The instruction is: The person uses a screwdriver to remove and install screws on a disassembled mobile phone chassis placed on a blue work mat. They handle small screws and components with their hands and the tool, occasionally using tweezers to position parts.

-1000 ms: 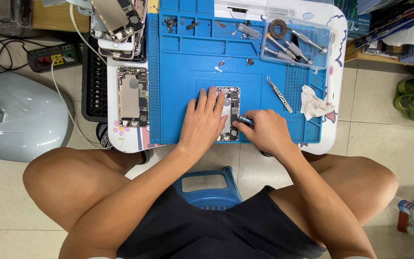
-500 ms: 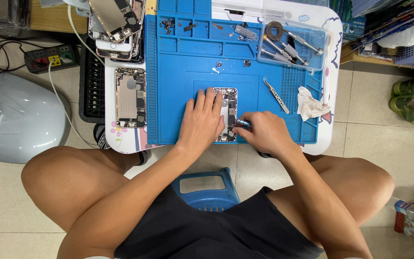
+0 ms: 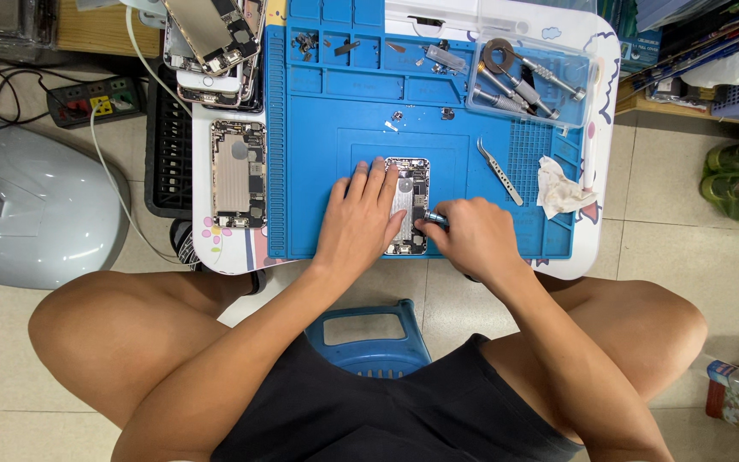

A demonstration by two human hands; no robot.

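Matt blue rubbery work mat (image 3: 327, 171), bare metal opened phone (image 3: 410, 192), shiny steel tweezers (image 3: 499, 171), crumpled white tissue (image 3: 560, 188), glossy clear plastic tray (image 3: 588, 90)

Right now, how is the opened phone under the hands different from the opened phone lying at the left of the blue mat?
The phone under the hands lies on the blue mat, pressed by the left hand; the left phone lies off it, untouched. The right hand works a tool on the first only. Both lie open, insides up.
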